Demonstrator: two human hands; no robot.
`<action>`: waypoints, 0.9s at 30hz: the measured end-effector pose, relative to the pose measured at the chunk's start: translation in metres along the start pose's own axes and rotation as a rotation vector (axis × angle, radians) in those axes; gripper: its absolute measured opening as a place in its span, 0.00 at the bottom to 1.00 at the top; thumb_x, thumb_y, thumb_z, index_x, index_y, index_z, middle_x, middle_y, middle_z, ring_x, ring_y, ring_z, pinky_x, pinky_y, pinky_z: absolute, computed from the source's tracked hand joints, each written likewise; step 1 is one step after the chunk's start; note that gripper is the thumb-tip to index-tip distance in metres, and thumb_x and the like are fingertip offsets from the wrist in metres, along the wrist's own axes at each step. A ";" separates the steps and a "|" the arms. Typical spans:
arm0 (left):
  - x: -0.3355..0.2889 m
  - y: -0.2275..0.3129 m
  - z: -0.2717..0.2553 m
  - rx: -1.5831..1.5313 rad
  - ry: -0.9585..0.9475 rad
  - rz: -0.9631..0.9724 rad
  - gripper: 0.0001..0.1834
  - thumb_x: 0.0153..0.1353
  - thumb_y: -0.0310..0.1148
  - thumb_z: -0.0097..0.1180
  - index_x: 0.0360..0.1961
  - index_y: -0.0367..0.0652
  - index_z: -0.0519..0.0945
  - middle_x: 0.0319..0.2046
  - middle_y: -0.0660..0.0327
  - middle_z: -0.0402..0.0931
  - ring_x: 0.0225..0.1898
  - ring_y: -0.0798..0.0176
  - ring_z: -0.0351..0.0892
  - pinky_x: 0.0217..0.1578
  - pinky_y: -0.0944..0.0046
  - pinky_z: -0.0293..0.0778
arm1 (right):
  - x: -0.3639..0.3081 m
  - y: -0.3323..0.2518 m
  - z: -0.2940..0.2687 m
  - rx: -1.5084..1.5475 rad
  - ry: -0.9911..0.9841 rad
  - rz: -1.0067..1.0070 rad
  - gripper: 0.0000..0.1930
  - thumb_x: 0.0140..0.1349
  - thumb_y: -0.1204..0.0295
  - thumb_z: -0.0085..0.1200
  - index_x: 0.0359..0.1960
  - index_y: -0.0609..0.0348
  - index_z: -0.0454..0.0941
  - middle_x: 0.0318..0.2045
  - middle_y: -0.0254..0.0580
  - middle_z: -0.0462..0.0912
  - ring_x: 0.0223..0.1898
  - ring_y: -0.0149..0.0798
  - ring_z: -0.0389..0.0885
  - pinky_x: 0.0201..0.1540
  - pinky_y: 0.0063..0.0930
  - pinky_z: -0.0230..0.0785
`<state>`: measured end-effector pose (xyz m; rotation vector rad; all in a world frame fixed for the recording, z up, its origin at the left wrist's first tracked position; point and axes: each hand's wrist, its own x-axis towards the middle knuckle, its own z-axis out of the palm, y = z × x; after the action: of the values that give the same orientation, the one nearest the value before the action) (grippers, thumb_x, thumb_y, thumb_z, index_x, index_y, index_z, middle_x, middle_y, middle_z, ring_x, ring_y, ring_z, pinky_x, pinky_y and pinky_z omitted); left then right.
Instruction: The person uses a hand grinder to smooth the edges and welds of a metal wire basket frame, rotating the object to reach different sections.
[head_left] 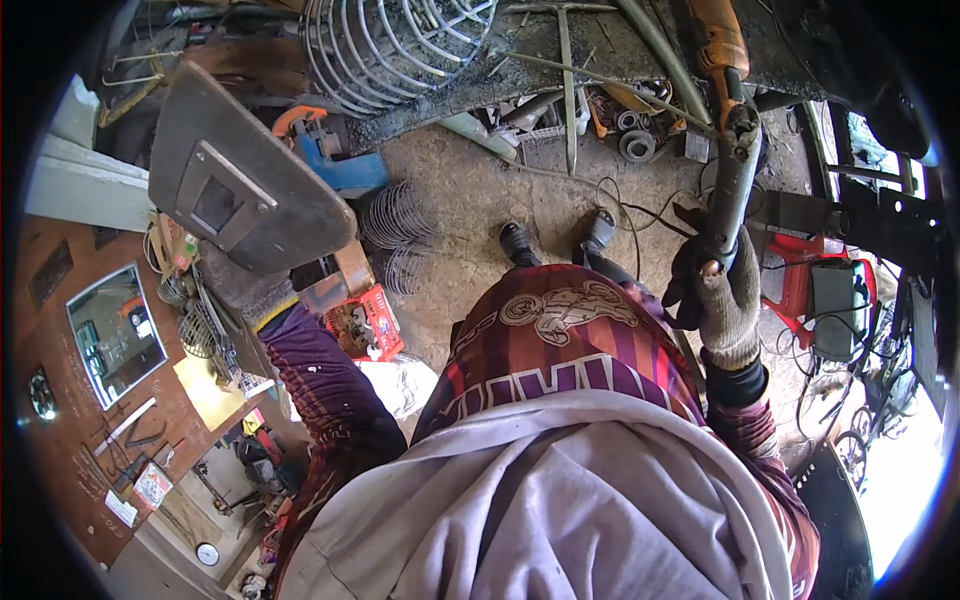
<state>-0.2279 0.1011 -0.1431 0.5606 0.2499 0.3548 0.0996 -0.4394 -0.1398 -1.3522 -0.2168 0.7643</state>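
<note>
My left hand (pixel 238 288), in a grey work glove, holds up a dark welding hand shield (pixel 285 205) with a small framed window. The shield hides most of that hand's fingers. On the right, my right hand (pixel 728 305), in a pale knitted glove with dark parts, is closed round the lower end of a grey metal tube (pixel 735 185). The tube points away from me. Its far end meets or overlaps a tool with an orange handle (pixel 718 40) and a dark collar; whether they are joined I cannot tell.
A coiled wire cage (pixel 395 50) rests on the far bench, with a blue machine (pixel 345 168) below it. Wire coils (pixel 398 220) and a red box (pixel 368 325) stand left. Cables trail by a red-and-grey machine (pixel 838 305) at right. Metal rings (pixel 636 146) lie under the bench.
</note>
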 end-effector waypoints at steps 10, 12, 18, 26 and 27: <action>-0.003 -0.030 0.007 0.430 0.261 0.350 0.28 0.76 0.44 0.39 0.69 0.37 0.59 0.66 0.50 0.65 0.63 0.54 0.71 0.60 0.56 0.72 | -0.002 -0.004 0.003 -0.064 0.010 0.012 0.35 0.65 0.52 0.61 0.61 0.68 0.63 0.31 0.38 0.78 0.23 0.27 0.76 0.25 0.18 0.68; -0.020 0.000 -0.021 0.549 0.564 0.430 0.28 0.76 0.43 0.40 0.69 0.38 0.59 0.66 0.50 0.65 0.63 0.55 0.70 0.61 0.56 0.72 | -0.003 -0.006 0.006 -0.064 0.011 0.020 0.35 0.65 0.52 0.61 0.61 0.68 0.64 0.31 0.38 0.78 0.23 0.27 0.76 0.24 0.18 0.67; 0.000 -0.035 0.024 0.173 0.139 0.139 0.32 0.73 0.51 0.45 0.69 0.41 0.63 0.66 0.48 0.66 0.64 0.49 0.71 0.61 0.44 0.72 | -0.006 -0.005 0.015 -0.070 0.050 0.014 0.35 0.65 0.52 0.60 0.62 0.68 0.63 0.31 0.38 0.78 0.24 0.27 0.76 0.24 0.18 0.68; -0.011 -0.043 0.003 0.276 0.440 0.340 0.30 0.73 0.48 0.45 0.68 0.41 0.63 0.65 0.47 0.67 0.60 0.48 0.74 0.59 0.49 0.75 | -0.012 0.001 0.039 -0.121 0.012 0.010 0.36 0.66 0.53 0.60 0.63 0.70 0.62 0.32 0.37 0.77 0.26 0.27 0.75 0.28 0.20 0.69; -0.014 -0.040 -0.012 0.271 0.439 0.335 0.30 0.73 0.48 0.45 0.68 0.41 0.63 0.65 0.47 0.67 0.60 0.48 0.74 0.59 0.49 0.75 | -0.012 0.002 0.043 -0.121 0.013 0.004 0.36 0.66 0.54 0.59 0.63 0.70 0.62 0.32 0.37 0.78 0.26 0.27 0.75 0.28 0.20 0.69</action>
<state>-0.2348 0.0701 -0.1734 0.7910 0.6373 0.7781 0.0656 -0.4128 -0.1282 -1.4721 -0.2533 0.7556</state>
